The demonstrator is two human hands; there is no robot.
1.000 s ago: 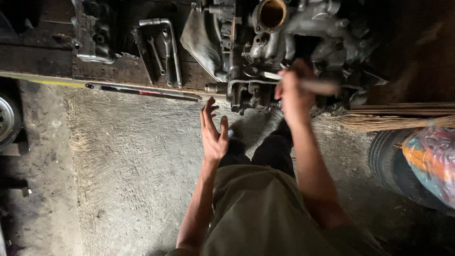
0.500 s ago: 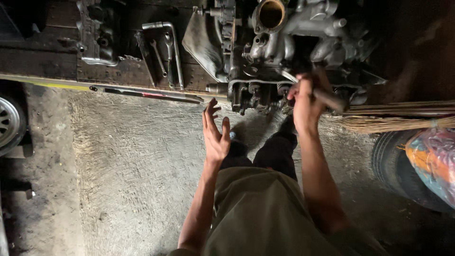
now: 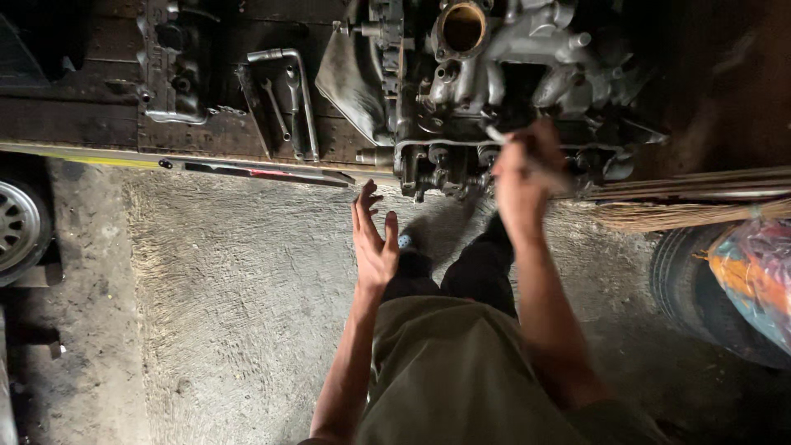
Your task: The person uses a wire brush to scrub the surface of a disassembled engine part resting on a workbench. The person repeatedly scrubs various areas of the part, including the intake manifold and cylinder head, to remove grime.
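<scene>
1. Against the lower front of the grey engine [image 3: 503, 74], the right hand [image 3: 521, 177] is closed in a fist-like grip around a slim metal tool [image 3: 504, 140], blurred in the shot.
2. Just left of it, the left hand [image 3: 372, 239] hangs over the concrete floor [image 3: 231, 297], fingers spread, holding nothing.
3. Wrenches [image 3: 284, 99] lie on the dark table [image 3: 82, 124], well left of the engine.
4. A tyre [image 3: 692, 288] stands at the right.

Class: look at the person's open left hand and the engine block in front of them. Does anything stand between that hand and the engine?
Nothing visible does. The left hand hangs open above bare concrete floor, short of the engine block. The right hand grips a tool at the engine, off to the side.
</scene>
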